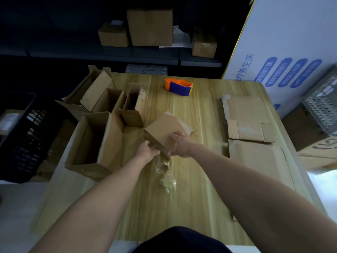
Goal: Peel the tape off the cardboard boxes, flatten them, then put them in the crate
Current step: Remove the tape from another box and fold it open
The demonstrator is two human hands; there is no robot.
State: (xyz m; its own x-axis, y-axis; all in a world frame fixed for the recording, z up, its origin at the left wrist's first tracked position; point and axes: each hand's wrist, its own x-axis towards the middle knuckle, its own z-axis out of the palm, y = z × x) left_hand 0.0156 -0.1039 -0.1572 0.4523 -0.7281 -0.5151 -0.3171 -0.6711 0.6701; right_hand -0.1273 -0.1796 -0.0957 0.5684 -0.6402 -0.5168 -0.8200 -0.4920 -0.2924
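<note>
A small cardboard box (164, 127) is tilted above the middle of the wooden table (191, 207). My left hand (147, 150) grips its near left corner. My right hand (179, 145) holds its near right edge. A crumpled strip of clear tape (166, 177) hangs from the box's underside, below my hands, down to the tabletop. Several open boxes (102, 114) stand at the table's left. Flattened boxes (249, 121) lie stacked at its right. A dark crate (23, 136) sits on the floor to the left.
An orange and blue tape dispenser (179, 86) lies at the table's far edge. A grey perforated crate (322, 106) stands at the far right beside a white printed board (284, 52). Dark shelves behind hold several closed boxes (149, 26).
</note>
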